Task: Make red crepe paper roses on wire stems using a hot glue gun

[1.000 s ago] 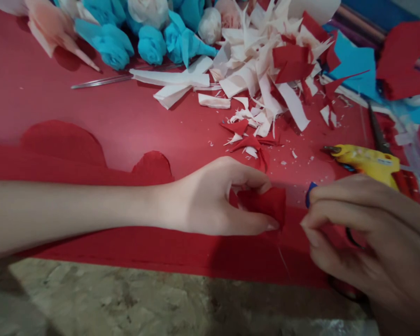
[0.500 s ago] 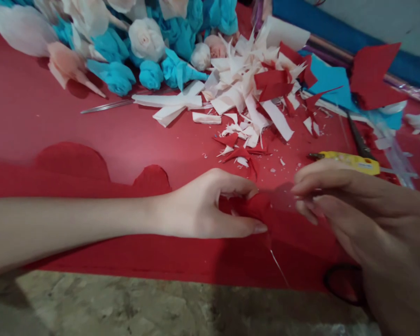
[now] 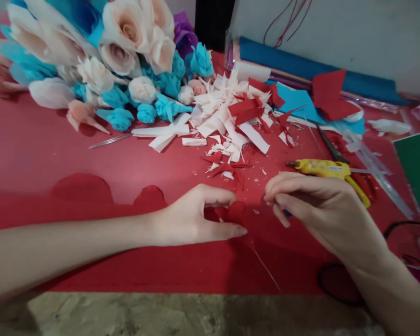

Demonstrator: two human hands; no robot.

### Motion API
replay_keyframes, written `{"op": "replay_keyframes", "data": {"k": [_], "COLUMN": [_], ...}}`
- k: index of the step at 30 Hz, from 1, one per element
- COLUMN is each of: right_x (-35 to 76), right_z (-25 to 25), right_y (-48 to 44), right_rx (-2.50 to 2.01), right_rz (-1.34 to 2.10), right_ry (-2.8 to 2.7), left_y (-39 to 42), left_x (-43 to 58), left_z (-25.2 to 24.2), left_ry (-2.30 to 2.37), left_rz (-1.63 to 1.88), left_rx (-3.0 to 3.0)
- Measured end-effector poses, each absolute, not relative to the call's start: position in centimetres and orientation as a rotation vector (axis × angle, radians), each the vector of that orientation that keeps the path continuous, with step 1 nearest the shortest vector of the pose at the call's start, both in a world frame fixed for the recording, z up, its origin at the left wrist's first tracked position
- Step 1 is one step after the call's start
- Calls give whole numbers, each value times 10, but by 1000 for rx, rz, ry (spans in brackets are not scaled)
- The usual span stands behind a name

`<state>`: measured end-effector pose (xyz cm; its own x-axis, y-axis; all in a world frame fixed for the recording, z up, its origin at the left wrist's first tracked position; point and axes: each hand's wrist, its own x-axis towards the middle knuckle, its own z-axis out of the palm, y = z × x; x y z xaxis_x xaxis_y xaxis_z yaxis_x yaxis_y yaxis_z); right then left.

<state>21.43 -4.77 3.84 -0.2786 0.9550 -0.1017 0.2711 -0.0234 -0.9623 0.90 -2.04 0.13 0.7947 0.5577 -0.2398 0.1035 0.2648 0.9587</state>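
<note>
From my remote post I see the left hand (image 3: 196,217) curled with thumb below and fingers above, pinching a red crepe-paper piece (image 3: 236,212). The piece sits in the gap at the fingertips, its rounded end showing just past the index finger and the thumb reaching along its near side. I judge the loose, hollow grip spares the soft paper from crushing and leaves its right side exposed.

The right hand (image 3: 318,200) hangs to the right, apart from the piece, thumb and index bent close together; I cannot tell whether they pinch anything. Something blue (image 3: 287,213) peeks out beneath them.

Just near of the left thumb, a thin pale strand (image 3: 268,270) slants over the red sheet (image 3: 126,275); I can't make out whether it joins the piece. Two rounded red cutouts (image 3: 82,189) lie beyond the left forearm.

Farther right rests a yellow glue gun (image 3: 322,168), nozzle leftward, probably put there for the right hand's easy reach. On the far side, paper scraps (image 3: 213,112) are heaped, seemingly out of the hands' way, with crepe-paper flowers (image 3: 128,30) massed far left and a blue roll (image 3: 318,70) far right.
</note>
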Motion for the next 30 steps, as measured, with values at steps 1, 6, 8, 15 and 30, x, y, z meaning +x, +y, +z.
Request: {"op": "replay_keyframes", "data": {"k": [1,6,8,15,30], "right_x": [214,213,213,213,210], "right_z": [39,42,43,42,42], "right_y": [-47,-48,-48,-50,-48], "right_rx": [-1291,-1244,-1234,-1232,-1587], "right_rz": [1323,1341,1357,1382,682], "right_ry": [-1601,-1573,-1563,-1502,-1748], "left_y": [-20,-20,-21,-22,-24], "left_x": [9,10,10,10,12], "left_z": [1,2,3,6,16], "left_ry": [613,633,633,620,616], "left_rz": [329,333,350,347,500], "left_rx": [1286,1283,1271,1196,1204]}}
